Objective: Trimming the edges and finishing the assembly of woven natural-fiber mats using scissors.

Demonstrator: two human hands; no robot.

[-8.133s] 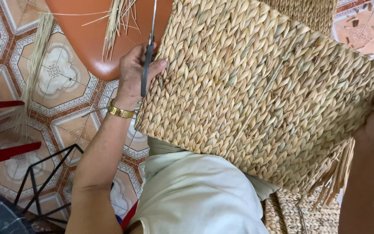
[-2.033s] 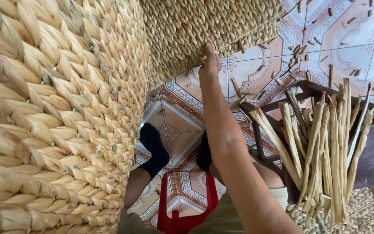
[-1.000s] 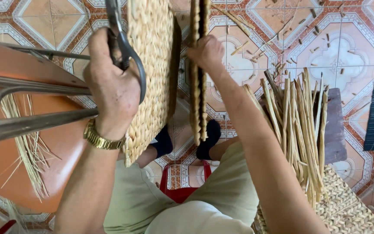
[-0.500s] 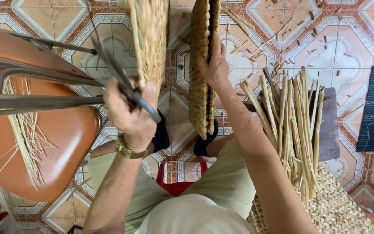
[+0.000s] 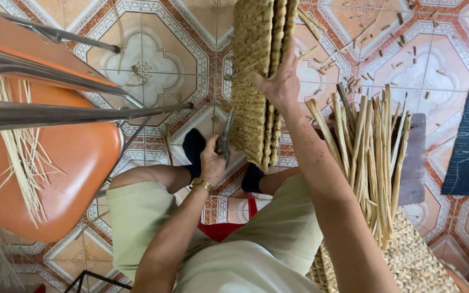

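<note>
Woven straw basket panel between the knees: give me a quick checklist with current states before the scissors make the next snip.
1. Right hand steadies the woven straw basket panel: ok, its palm lies flat on the upper edge.
2. Left hand grips the dark metal scissors: ok, fingers are wrapped round the handles.
3. Blades aimed at a stray fibre: cannot tell, the tips are too small to make out.
4. Right hand apart from the blades: ok, it sits well above them.
5. Panel upright: ok, it stands edge-on between the black-socked feet.
6. Bundle of dried flat reeds within reach: ok, beside the right forearm.
</note>
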